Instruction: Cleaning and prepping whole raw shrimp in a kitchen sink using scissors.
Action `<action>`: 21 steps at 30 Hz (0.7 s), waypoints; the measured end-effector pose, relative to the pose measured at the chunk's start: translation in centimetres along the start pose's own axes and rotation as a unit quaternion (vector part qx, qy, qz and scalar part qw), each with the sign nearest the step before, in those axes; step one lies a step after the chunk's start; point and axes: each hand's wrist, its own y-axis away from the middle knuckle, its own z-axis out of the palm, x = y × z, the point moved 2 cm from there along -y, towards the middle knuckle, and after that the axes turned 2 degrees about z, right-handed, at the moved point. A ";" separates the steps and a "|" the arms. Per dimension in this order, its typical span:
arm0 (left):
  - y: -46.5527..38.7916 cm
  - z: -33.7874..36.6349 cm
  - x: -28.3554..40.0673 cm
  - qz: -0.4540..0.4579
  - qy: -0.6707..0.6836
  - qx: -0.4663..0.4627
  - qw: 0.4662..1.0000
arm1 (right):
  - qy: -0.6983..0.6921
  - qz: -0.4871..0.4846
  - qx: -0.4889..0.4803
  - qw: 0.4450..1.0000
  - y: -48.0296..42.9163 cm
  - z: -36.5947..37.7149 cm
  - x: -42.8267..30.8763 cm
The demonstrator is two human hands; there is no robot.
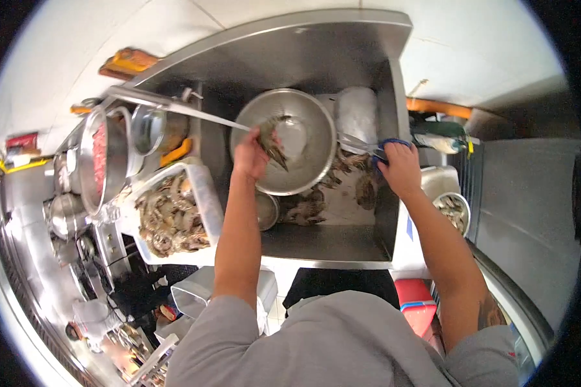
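Observation:
My left hand (252, 156) grips a raw shrimp (272, 145) over a round steel bowl (290, 183) that sits in the sink. In my right hand (401, 167) is a pair of scissors (385, 149) with blue handles, the blades pointing left towards the bowl's rim. Shrimp scraps (307, 208) lie on the sink floor below and right of the bowl. Behind the scissors rests a clear plastic-wrapped bundle (357, 112); its contents cannot be made out. A smaller metal bowl (267, 211) is partly hidden by my left forearm.
A white tub (206, 193) full of shrimp stands left of the sink (310, 263). The faucet spout (198, 111) reaches over the sink from the left. Right of the sink a bowl (467, 213) holds more shrimp. Farther left, a large container (114, 159) holds pink ground meat.

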 end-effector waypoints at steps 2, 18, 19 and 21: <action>-0.2 -0.4 4.2 0.094 0.015 -0.009 0.995 | -0.006 -0.009 0.005 1.000 0.1 0.1 -0.1; 1.4 3.2 10.3 0.194 -0.194 0.012 0.962 | -0.006 0.001 0.005 1.000 0.2 -0.2 0.2; 1.0 3.1 10.5 0.170 -0.196 0.015 0.966 | -0.030 0.012 0.002 0.999 0.3 -0.5 0.3; 0.5 0.2 12.6 0.154 -0.163 0.057 0.973 | -0.059 0.038 -0.016 0.997 0.4 -0.4 0.7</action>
